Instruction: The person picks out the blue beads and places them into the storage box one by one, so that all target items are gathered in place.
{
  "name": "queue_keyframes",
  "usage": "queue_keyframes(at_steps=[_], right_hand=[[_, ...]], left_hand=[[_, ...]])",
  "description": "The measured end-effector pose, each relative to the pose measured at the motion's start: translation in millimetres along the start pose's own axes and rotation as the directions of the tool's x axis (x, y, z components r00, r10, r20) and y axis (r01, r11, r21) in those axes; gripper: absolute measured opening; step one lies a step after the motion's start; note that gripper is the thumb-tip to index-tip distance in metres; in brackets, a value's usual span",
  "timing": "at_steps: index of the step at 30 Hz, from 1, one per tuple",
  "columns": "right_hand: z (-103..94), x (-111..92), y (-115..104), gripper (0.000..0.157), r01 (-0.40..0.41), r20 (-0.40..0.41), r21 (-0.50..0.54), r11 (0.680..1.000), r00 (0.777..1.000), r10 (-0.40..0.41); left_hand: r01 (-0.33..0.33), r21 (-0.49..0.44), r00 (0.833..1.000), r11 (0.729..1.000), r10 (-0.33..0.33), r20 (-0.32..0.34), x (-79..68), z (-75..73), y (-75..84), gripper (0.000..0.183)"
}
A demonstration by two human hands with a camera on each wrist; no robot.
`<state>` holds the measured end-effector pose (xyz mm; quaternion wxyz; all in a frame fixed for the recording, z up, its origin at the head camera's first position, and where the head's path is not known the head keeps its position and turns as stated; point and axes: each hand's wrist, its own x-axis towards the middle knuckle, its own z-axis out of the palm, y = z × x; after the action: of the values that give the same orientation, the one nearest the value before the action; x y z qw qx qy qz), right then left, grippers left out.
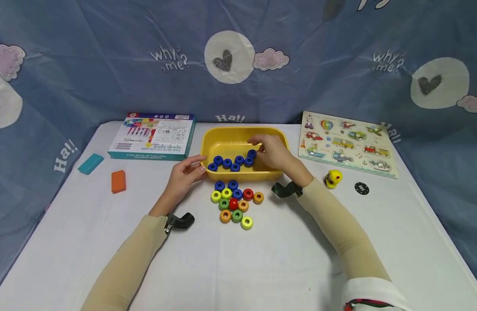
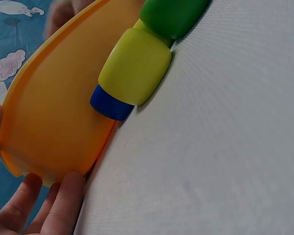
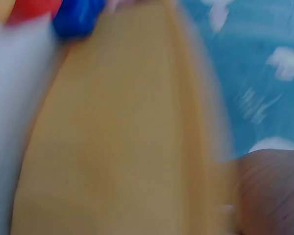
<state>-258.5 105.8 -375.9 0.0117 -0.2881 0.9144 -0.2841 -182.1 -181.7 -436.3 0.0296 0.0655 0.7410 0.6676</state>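
My left hand (image 1: 182,180) holds the left front corner of a yellow plastic tray (image 1: 238,176). In the left wrist view, its fingers (image 2: 63,205) lie against the tray's end wall. My right hand (image 1: 276,152) is over the tray's right side, finger and thumb apart, with no object visible between them; its underside is hidden. Several blue ring beads (image 1: 235,167) lie inside the tray, one (image 1: 251,153) just beside the right thumb. In front stand more beads: blue (image 1: 219,186), yellow (image 1: 216,197), green (image 1: 237,216), red (image 1: 247,194) and orange (image 1: 225,216). The right wrist view is blurred.
At the back left lies a flat game box (image 1: 153,137), with a teal block (image 1: 91,164) and an orange block (image 1: 118,182) nearby. To the right are a picture puzzle board (image 1: 347,144), a yellow duck figure (image 1: 333,179) and a black round chip (image 1: 361,188).
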Motion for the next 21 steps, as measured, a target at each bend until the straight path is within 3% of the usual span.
queue_keyframes(at_steps=[2,4,6,8,12,14,21], right_hand=[[-1.0,-12.2,-14.0,0.032,0.099,-0.087,0.019,0.995,0.991,-0.097],[-0.5,-26.0,-29.2,0.025,0.212,-0.144,0.029,0.977,0.968,-0.206],[2.2,-39.9,-42.8,0.019,0.296,-0.137,0.023,0.955,0.947,-0.290],[7.2,-51.2,-53.1,0.017,0.329,-0.067,0.006,0.944,0.942,-0.328],[20.7,-64.4,-63.8,0.021,0.282,0.125,-0.058,0.958,0.954,-0.273],[28.3,-66.4,-64.9,0.026,0.254,0.183,-0.107,0.961,0.955,-0.232],[48.7,-67.2,-60.9,0.035,0.221,0.216,-0.258,0.940,0.962,-0.167]], left_hand=[[-0.004,-0.002,1.000,1.000,0.004,0.002,-0.5,-0.2,-0.3,0.039],[-0.008,-0.003,1.000,1.000,0.008,0.002,-0.9,-0.6,-0.2,0.039],[-0.012,-0.001,1.000,1.000,0.012,0.002,-1.1,-1.1,0.0,0.039],[-0.013,0.002,1.000,1.000,0.013,-0.002,-1.1,-1.5,0.1,0.039],[-0.002,0.008,1.000,1.000,0.002,-0.007,-0.7,-1.2,-0.3,0.039],[0.006,0.011,1.000,1.000,-0.006,-0.008,-0.6,-0.8,-0.3,0.039],[0.005,0.011,1.000,1.000,-0.005,-0.005,-0.7,-0.7,-0.2,0.039]])
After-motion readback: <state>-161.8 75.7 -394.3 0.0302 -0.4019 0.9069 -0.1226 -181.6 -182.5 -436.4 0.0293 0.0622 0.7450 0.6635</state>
